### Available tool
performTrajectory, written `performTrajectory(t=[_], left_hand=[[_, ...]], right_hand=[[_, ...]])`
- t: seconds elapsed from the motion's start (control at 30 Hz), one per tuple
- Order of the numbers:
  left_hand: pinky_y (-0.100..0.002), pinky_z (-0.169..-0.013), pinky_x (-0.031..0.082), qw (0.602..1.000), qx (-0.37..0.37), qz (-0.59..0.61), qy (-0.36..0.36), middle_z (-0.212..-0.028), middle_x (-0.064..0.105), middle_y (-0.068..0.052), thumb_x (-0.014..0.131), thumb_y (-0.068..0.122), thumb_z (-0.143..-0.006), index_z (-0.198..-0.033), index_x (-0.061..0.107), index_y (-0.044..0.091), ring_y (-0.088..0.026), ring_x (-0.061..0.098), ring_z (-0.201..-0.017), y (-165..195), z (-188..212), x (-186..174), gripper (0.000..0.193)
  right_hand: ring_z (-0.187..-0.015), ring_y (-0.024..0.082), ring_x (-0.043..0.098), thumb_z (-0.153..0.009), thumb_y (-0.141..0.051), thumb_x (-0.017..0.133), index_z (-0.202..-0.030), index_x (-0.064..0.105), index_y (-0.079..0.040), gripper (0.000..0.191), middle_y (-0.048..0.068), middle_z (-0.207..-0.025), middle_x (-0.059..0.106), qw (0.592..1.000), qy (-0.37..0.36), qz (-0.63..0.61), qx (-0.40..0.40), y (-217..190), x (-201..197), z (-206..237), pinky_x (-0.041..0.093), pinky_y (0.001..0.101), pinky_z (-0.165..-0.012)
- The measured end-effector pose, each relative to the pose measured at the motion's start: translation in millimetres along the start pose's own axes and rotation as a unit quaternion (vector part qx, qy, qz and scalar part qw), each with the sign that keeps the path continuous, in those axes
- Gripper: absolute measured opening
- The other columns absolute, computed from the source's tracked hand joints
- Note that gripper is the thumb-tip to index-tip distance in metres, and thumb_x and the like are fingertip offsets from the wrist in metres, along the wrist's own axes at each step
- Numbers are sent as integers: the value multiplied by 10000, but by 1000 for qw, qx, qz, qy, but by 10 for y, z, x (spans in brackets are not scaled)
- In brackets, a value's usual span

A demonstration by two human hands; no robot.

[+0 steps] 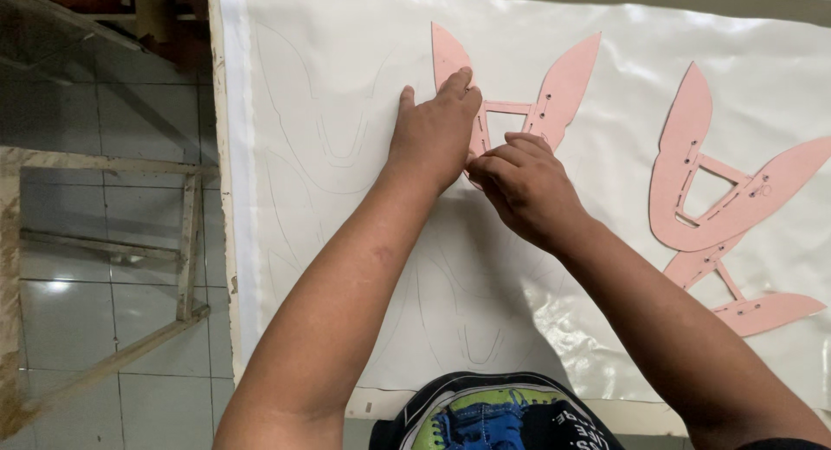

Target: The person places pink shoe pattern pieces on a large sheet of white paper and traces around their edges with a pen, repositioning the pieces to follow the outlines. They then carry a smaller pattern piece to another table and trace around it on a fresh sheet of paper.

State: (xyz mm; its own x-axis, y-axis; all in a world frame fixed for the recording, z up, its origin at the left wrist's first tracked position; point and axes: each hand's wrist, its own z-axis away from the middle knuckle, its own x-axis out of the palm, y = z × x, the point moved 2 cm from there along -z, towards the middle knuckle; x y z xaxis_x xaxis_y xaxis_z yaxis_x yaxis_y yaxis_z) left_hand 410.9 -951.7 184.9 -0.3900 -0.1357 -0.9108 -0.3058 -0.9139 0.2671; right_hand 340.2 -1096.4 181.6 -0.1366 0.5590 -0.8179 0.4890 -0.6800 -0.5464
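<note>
We are pressing our left hand (pixel 433 130) on a template (pixel 528 86) lying on the sheet (pixel 346 52), our right hand (pixel 524 186) touching beside it. Two more templates (pixel 727 199) are overlapping to the right; a wooden frame (pixel 112 242) is standing left of the table.

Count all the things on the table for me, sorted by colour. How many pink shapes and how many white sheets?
Pink card templates: 3 (one under the left hand and right hand at, one at, one at)
White sheet with traced outlines: 1
Total: 4
</note>
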Motion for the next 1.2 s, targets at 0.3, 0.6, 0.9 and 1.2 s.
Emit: performTrajectory(t=[0.3,0.6,0.9,1.2], left_hand=[[-690,-1143,192,996,13,-79,27,-1598,357,-117,695,93,-882,-1283,575,90,-220,458,-1408,71,-89,126,419],[-677,-1235,61,992,16,-117,52,-1316,565,-114,655,63,-895,-1218,649,28,-249,526,-1338,131,-22,101,326],[-539,-1170,248,993,38,-112,29,-1528,413,-273,666,51,-852,-1069,708,-24,-308,519,-1290,194,71,160,233],[-283,-694,607,968,-189,97,-132,-1463,350,-509,678,134,-926,-1616,96,-190,-260,728,-907,630,-302,294,959]], right_hand=[[-955,283,670,-928,-130,712,-986,720,-92,70,62,-946,725,993,-45,103,38,23,-321,248,499,430,-928],[-933,269,666,-996,-132,706,-1037,739,-71,80,59,-955,728,989,27,81,118,318,-439,266,523,411,-833],[-934,270,674,-985,-132,689,-1035,760,-79,102,58,-975,746,987,0,78,141,333,-455,234,538,408,-801],[-923,281,720,-980,-192,708,-1089,774,-88,165,108,-1043,764,972,-51,34,225,345,-630,-92,564,391,-812]])
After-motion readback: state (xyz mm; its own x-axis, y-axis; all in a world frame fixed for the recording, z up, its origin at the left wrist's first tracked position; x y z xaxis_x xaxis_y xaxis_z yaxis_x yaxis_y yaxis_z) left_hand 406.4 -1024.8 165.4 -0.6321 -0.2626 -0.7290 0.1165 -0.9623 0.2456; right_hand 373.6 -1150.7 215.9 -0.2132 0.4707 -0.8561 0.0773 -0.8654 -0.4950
